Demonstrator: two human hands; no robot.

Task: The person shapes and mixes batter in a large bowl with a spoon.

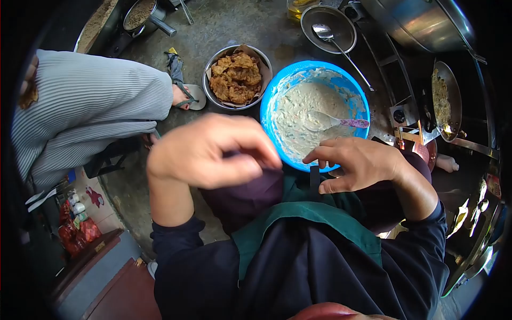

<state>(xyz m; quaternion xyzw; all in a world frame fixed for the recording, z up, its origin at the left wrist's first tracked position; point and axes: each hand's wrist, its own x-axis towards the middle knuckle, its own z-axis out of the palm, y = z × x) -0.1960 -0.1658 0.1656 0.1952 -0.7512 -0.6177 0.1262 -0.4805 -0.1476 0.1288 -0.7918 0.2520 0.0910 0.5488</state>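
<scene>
A blue basin of pale, lumpy batter stands in front of me. A spoon with a pink patterned handle lies in the batter, its bowl partly coated. My left hand is raised left of the basin's near edge, blurred, with curled fingers and a gap to the thumb; I see nothing in it. At the basin's near right rim is my right hand, palm down, fingers and thumb apart. Beside its fingertips is a dark upright strip, of a kind I cannot make out.
Fried pieces fill a paper-lined metal bowl left of the basin. Behind it, a metal spoon rests on a strainer. A frying pan stands at right. Another person's sandalled foot is at left.
</scene>
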